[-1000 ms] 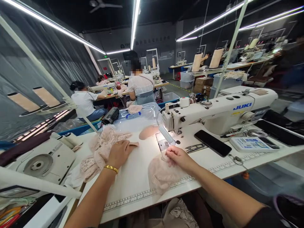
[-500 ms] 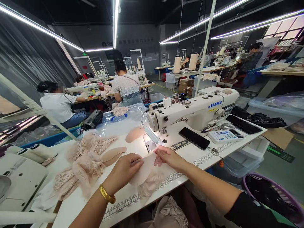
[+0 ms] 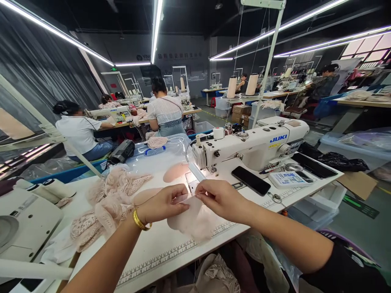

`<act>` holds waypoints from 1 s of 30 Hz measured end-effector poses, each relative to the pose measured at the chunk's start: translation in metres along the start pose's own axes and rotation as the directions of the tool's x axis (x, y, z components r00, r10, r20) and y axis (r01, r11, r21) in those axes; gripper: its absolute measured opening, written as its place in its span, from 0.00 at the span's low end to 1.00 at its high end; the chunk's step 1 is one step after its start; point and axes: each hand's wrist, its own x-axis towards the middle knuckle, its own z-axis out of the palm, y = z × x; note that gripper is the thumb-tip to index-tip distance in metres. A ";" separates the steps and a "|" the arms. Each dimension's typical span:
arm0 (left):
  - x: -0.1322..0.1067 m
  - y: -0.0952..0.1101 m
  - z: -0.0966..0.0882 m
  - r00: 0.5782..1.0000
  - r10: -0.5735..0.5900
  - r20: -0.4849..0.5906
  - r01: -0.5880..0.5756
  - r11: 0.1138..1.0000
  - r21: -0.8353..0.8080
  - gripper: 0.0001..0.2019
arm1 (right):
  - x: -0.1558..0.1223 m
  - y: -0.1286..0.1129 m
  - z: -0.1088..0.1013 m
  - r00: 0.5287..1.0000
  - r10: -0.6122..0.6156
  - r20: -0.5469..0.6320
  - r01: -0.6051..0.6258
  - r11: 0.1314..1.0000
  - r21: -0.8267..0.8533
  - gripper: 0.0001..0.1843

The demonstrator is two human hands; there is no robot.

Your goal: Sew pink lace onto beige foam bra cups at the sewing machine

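A pale pink fabric piece [image 3: 191, 221] with a sheer, gathered lower part hangs from my fingers over the table's ruled front. My left hand [image 3: 165, 202], with a gold bangle at the wrist, pinches its upper edge between thumb and fingers. My right hand [image 3: 220, 198] grips the same edge a little to the right. Both are just in front of the needle area of a white sewing machine [image 3: 247, 142], whose lamp lights the spot. Behind my left hand lies a pink cup-shaped piece [image 3: 176, 173]. Another rounded pink piece [image 3: 146, 196] is partly covered by that hand.
Pink lace garments [image 3: 105, 203] are heaped on the left of the table. To the right lie a black phone [image 3: 251, 180] and a white box [image 3: 289, 179]. Thread cones [image 3: 232, 86] stand behind the machine. Co-workers sit at other machines farther back.
My right hand has turned over, palm down, and both hands pinch the fabric's top edge closer together. The fabric's sheer part now hangs beneath them. The view has shifted slightly.
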 end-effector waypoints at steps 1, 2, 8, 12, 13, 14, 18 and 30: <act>-0.003 -0.001 -0.003 0.995 0.013 -0.101 -0.009 0.999 0.037 0.11 | 0.002 -0.001 0.001 0.995 -0.077 -0.056 0.071 0.993 -0.096 0.07; -0.008 -0.002 -0.006 0.976 0.053 -0.210 -0.031 0.994 0.108 0.10 | 0.004 -0.001 0.004 0.983 -0.152 -0.105 0.131 0.973 -0.190 0.08; -0.036 -0.015 0.002 0.861 0.437 -0.260 -0.072 0.612 0.788 0.09 | -0.004 0.039 0.046 0.922 -0.370 -0.115 0.295 0.863 -0.409 0.15; -0.037 -0.027 0.032 0.941 0.338 -0.013 -0.185 0.546 0.817 0.02 | -0.018 0.093 0.064 0.922 -0.275 0.274 0.355 0.882 -0.309 0.15; -0.032 -0.030 0.039 0.934 0.356 0.030 -0.235 0.548 0.803 0.04 | -0.019 0.104 0.064 0.912 -0.238 0.333 0.330 0.909 -0.254 0.14; -0.026 -0.034 0.045 0.921 0.383 0.064 -0.281 0.543 0.791 0.07 | -0.020 0.114 0.063 0.903 -0.212 0.372 0.301 0.933 -0.199 0.14; 0.013 -0.048 0.055 0.935 0.340 0.102 -0.280 0.530 0.801 0.12 | -0.010 0.135 0.051 0.868 -0.272 0.416 0.343 0.933 -0.105 0.17; 0.041 -0.070 0.067 0.929 0.363 -0.067 -0.209 0.668 0.714 0.12 | -0.014 0.142 0.024 0.878 -0.338 0.338 0.444 0.840 -0.312 0.14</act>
